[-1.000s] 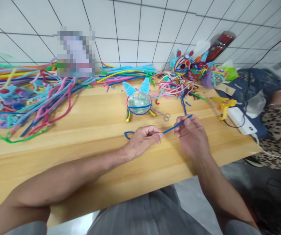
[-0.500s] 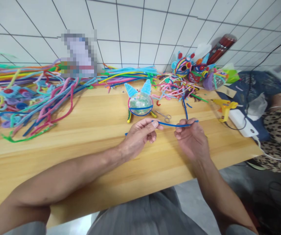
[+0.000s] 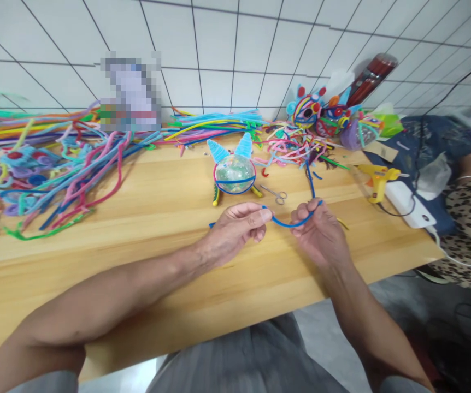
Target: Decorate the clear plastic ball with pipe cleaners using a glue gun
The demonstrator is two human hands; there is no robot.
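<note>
Between my two hands a short blue pipe cleaner (image 3: 290,225) sags in a shallow curve. My left hand (image 3: 241,221) pinches one end between thumb and forefinger, and my right hand (image 3: 317,224) grips the other. Just beyond them sits a clear round ball (image 3: 235,173) with two light-blue pipe-cleaner ears, a pink rim and a blue band across it. A small pair of scissors (image 3: 278,196) lies to the right of the ball. Another blue pipe cleaner (image 3: 310,180) lies behind my right hand.
Many coloured pipe cleaners (image 3: 92,174) cover the left and back of the table. Finished-looking pipe-cleaner figures (image 3: 307,112) stand at the back right. A yellow glue gun (image 3: 378,179) rests near a white power strip (image 3: 410,204). Another person's patterned clothing (image 3: 469,218) shows at right.
The blue pipe cleaner, nearly straight before, now bows downward in the middle. My hands have drawn slightly closer together.
</note>
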